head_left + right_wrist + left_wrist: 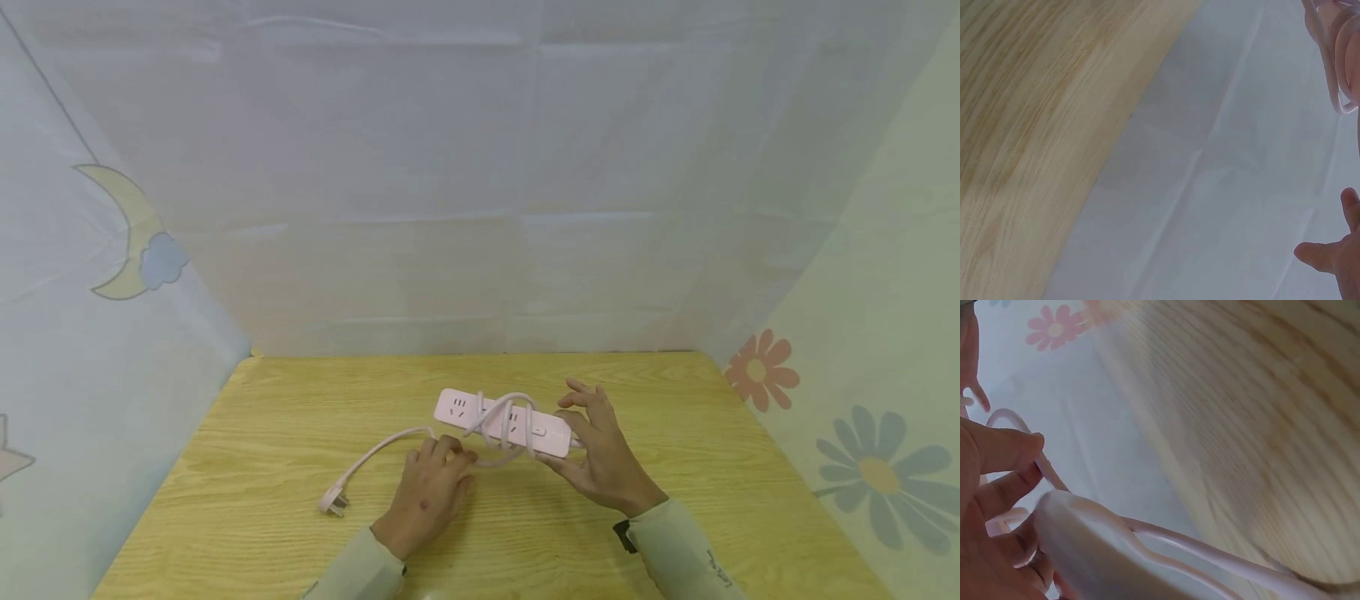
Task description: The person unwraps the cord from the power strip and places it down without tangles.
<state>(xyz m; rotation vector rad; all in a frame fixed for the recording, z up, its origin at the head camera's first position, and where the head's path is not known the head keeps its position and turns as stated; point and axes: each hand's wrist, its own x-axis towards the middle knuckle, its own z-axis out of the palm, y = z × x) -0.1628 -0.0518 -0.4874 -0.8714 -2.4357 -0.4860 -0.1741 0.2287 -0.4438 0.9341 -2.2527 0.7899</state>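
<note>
A pale pink power strip [553, 433] is tilted over the table, its cord [506, 417] looped several times around the body. My right hand [603, 450] grips the strip's right end between thumb and fingers, with some fingers raised. Left of it, my left hand [431, 492] pinches the cord, and the left wrist view shows thumb and finger meeting on the cord [1050, 472]. From the left hand the free end of the cord [375, 447] curves out to the plug [332, 500], which lies on the table. In the right wrist view the wound strip [1329, 56] shows only at the upper right edge.
The wood-grain table [285, 417] spreads beneath both hands. A pale cloth backdrop [480, 275] rises behind its far edge, and printed cloth walls with a moon [135, 225] and flowers [877, 475] flank it.
</note>
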